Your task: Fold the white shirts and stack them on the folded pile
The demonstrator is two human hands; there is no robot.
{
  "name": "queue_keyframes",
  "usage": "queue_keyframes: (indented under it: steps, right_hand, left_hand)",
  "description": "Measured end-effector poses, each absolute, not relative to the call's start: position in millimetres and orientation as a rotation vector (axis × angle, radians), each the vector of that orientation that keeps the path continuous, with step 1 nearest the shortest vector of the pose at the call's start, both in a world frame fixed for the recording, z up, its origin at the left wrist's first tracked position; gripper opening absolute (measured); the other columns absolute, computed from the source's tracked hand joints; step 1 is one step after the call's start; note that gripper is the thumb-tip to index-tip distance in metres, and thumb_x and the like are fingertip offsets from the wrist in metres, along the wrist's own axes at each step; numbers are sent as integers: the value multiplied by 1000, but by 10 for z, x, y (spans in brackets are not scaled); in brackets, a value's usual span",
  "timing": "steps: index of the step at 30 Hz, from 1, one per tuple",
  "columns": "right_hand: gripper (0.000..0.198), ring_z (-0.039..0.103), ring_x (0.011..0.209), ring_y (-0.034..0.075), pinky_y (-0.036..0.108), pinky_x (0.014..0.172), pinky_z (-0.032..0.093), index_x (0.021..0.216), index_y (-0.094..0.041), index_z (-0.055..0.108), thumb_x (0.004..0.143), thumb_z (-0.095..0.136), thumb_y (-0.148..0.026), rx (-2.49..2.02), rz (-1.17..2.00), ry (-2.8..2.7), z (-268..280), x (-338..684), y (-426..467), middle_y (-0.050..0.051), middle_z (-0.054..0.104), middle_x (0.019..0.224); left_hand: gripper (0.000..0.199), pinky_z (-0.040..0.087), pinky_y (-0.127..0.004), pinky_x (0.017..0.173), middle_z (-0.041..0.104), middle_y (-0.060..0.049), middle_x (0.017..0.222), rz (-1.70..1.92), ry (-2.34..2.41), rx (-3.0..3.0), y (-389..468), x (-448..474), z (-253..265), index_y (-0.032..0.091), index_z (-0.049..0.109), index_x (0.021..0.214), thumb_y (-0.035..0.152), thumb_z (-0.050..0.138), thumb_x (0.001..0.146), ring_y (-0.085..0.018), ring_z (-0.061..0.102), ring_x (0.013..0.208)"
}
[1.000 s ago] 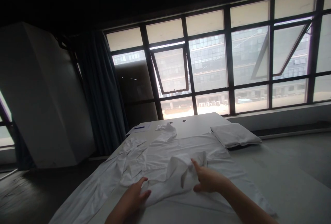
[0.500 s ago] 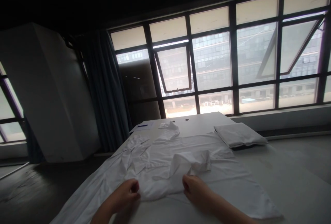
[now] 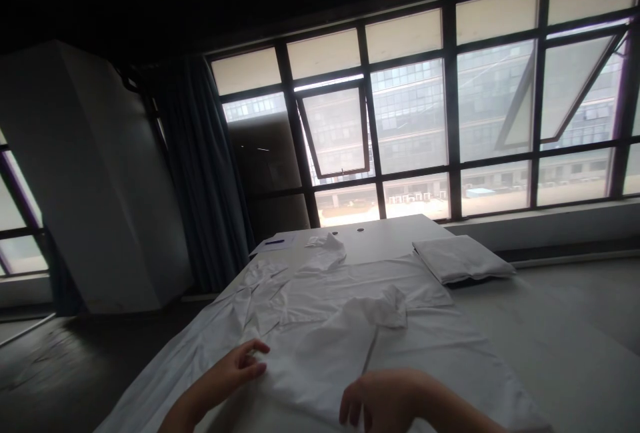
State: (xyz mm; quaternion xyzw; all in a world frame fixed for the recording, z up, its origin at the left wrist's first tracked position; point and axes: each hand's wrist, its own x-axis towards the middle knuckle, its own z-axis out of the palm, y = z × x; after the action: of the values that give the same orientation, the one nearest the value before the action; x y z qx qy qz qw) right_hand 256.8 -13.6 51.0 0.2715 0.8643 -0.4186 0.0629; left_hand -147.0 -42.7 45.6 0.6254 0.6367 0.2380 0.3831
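A white shirt-like garment (image 3: pixel 320 360) lies spread and wrinkled over the table, its left side draping past the edge. One bunched, sleeve-like end (image 3: pixel 393 306) lies on top of it, and another (image 3: pixel 327 250) sits farther back. My left hand (image 3: pixel 243 363) is at the garment's near left part, thumb and fingers apart with nothing between them. Over the near edge of the cloth, my right hand (image 3: pixel 380 396) points its bent fingers downward, slightly spread. I see no cloth gripped in it, though its fingertips are partly cut off by the frame.
The white table (image 3: pixel 390 240) runs toward the windows. A folded white cloth bundle (image 3: pixel 463 260) lies at its right side. Paper with a dark pen (image 3: pixel 275 242) is at the far left corner. A dark blue curtain (image 3: pixel 205 180) hangs behind, beside a pillar (image 3: pixel 110 186).
Both hands have let go of the garment's near edge. The near part now lies flatter and closer to me. My right hand has moved down toward me; my left fingers have spread.
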Motion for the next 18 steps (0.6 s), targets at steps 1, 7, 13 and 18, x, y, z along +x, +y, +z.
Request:
queue_keyframes:
  steps: [1, 7, 13, 18]
  right_hand:
    - [68, 68, 77, 15, 20, 65, 46, 128, -29, 70, 62, 85, -21, 844, -1240, 2647, 490, 2551, -146, -2, 76, 98]
    - [68, 71, 83, 17, 19, 65, 46, 137, -28, 66, 70, 80, -23, 719, -1155, 2642, 406, 2507, -95, 1, 77, 105]
    - [80, 72, 88, 19, 21, 71, 49, 149, -32, 54, 73, 80, -27, 597, -1131, 2576, 445, 2545, -61, 1, 76, 109]
    - [77, 70, 82, 18, 19, 63, 47, 146, -30, 57, 73, 80, -30, 551, -1112, 2606, 378, 2542, -36, 0, 75, 99]
  left_hand:
    - [70, 39, -28, 69, 49, 6, 71, 553, 1645, 1597, -420, -1487, 407, 23, 61, 116, 74, 72, 69, -19, 51, 72]
    - [55, 31, -25, 62, 41, 10, 67, 411, 1662, 1524, -378, -1547, 235, 21, 61, 104, 49, 78, 60, -14, 41, 64]
    - [61, 40, -28, 71, 51, 6, 77, 479, 1635, 1585, -395, -1481, 312, 23, 61, 113, 58, 73, 65, -18, 52, 74]
    - [62, 35, -26, 61, 51, 8, 69, 326, 1744, 1485, -401, -1514, 211, 23, 59, 109, 45, 76, 54, -16, 51, 65]
